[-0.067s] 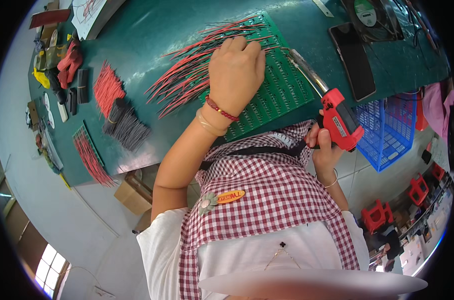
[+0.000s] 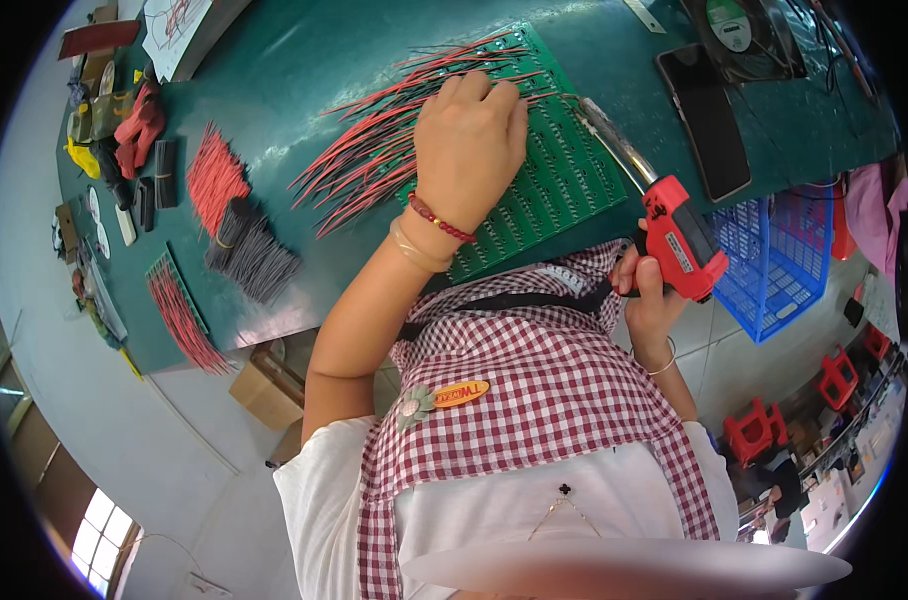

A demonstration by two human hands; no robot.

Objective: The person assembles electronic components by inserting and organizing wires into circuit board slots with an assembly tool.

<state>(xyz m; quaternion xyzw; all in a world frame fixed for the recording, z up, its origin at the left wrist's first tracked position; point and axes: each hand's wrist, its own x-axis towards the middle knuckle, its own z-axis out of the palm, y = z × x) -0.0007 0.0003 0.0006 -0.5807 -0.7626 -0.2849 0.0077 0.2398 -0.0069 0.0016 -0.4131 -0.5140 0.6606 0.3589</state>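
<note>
— On the green bench, head view: what under the left hand?
— Pressed flat on red wires, fingers together, curled over the wire ends at the top edge of the green board. Not clamped on any single wire, as far as can be told.
— And the board?
— Lying flat near the bench's front edge, wires fanned off it to the left.
— Right hand?
— Closed round the grip of a red soldering gun, held just off the bench edge, close to the checked apron. Metal barrel angled up-left, tip at the board beside the left hand's fingertips.
— Hands apart, then?
— Apart, joined only by the tool's reach.
— Else on the bench?
— Loose red wire bundle and a dark bundle to the left, another red heap by a smaller board. Black phone right of the gun, blue basket below the bench edge.
</note>
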